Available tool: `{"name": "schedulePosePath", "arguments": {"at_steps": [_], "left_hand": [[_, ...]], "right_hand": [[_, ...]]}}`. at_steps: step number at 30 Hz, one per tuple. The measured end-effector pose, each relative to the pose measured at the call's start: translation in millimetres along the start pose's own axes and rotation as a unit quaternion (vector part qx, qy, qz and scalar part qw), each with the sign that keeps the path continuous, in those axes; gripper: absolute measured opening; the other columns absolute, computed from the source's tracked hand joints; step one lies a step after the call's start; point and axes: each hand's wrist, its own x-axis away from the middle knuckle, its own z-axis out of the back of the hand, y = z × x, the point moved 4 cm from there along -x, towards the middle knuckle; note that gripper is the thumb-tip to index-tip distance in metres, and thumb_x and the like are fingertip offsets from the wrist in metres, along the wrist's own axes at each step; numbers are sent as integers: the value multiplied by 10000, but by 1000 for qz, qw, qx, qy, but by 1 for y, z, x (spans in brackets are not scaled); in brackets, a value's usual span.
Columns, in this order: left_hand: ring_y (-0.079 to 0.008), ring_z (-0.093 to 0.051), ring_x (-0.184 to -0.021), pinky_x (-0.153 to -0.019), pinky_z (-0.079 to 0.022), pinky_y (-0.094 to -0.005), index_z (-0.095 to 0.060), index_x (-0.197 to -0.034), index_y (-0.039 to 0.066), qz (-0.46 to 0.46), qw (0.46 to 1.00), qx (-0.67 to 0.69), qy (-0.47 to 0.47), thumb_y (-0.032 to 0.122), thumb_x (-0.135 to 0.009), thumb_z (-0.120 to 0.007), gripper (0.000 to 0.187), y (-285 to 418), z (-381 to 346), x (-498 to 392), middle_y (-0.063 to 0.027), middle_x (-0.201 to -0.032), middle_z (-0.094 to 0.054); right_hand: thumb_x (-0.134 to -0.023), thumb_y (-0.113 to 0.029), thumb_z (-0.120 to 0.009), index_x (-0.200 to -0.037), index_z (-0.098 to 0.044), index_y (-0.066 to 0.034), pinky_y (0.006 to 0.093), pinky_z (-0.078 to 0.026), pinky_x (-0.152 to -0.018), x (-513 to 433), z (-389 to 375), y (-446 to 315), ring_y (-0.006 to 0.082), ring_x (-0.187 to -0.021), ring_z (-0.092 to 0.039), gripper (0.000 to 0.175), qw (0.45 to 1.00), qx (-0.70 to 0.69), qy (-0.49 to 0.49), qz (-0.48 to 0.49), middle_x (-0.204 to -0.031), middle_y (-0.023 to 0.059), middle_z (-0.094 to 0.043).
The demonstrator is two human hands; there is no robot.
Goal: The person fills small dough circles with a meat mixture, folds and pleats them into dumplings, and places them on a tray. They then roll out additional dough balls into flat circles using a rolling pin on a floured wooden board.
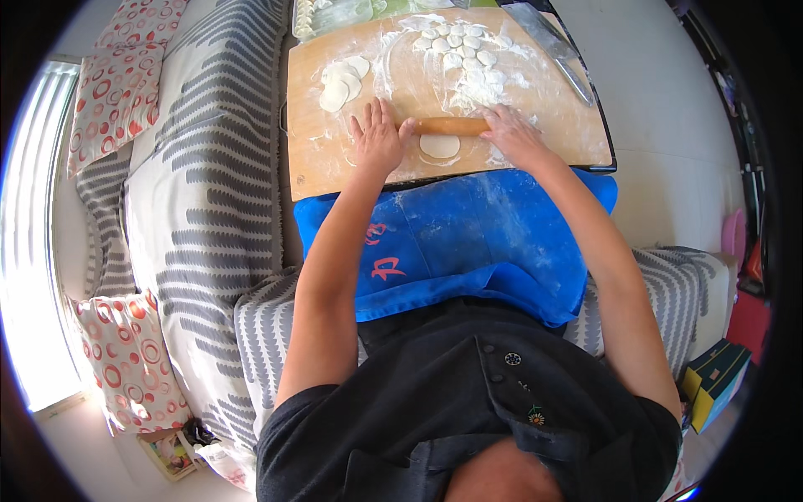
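A wooden rolling pin (448, 127) lies across a floured wooden board (313, 160). My left hand (380, 137) rests at its left end, palm down with the fingers spread, and seems to touch it with the thumb side; its exact hold cannot be told. At the right end, my right hand (511, 135) lies over the pin, fingers partly bent. A round dough wrapper (439, 146) sits just below the pin, its upper edge hidden under it. Overlapping flat wrappers (344, 81) lie at the board's upper left. Several small dough pieces (469, 41) are grouped near the far edge among loose flour.
A cleaver (555, 47) lies at the board's upper right. Beyond the board stands a tray (339, 19) with shaped dumplings at its left. A blue cloth (464, 226) covers the lap. A sofa with a patterned cover (219, 157) runs along the left.
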Motion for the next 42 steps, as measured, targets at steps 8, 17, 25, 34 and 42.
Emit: {"name": "schedulePosePath", "arguments": {"at_steps": [8, 17, 25, 34, 42], "left_hand": [[-357, -195, -1411, -1139, -52, -531, -185, -1460, -27, -64, 998, -4, -18, 503, -934, -411, 780, -11, 4, 61, -199, -1516, -229], [-347, -187, -1416, -1144, -44, -520, -208, -1451, -34, -102, 995, 4, -3, 512, -919, -436, 796, 5, 6, 46, -209, -1513, -233], [-322, -157, -1428, -1142, -45, -518, -174, -1462, -39, 28, 999, -22, -9, 535, -943, -369, 798, 3, -3, -13, -188, -1531, -202], [-323, -189, -1419, -1160, -109, -453, -219, -1449, -44, -185, 982, 31, -36, 466, -914, -470, 780, 90, -30, 47, -205, -1522, -212], [-312, -133, -1438, -1164, -65, -458, -186, -1470, -14, 0, 999, -33, -23, 456, -939, -437, 753, -17, -6, 29, -196, -1541, -161]], "right_hand": [[-910, -290, -561, -1312, -455, 21, 441, -358, -1030, 23, -7, -26, 367, -1195, -464, 519, 998, -19, -65, 14, -1271, 217, -483], [-910, -299, -558, -1330, -449, 3, 423, -386, -1018, 44, -9, 16, 355, -1199, -464, 528, 990, 48, -117, -59, -1293, 201, -478], [-900, -282, -578, -1290, -479, 0, 425, -440, -922, -28, -15, 1, 328, -1094, -500, 492, 1000, -5, 1, 8, -1164, 165, -513], [-943, -314, -551, -1190, -562, -66, 264, -461, -588, 10, -38, 65, 163, -641, -562, 350, 894, -374, 58, -240, -728, 47, -569], [-971, -297, -504, -1029, -574, -58, 201, -393, -468, 37, -21, 82, 44, -534, -459, 256, 718, -578, 165, -351, -686, -19, -508]]}}
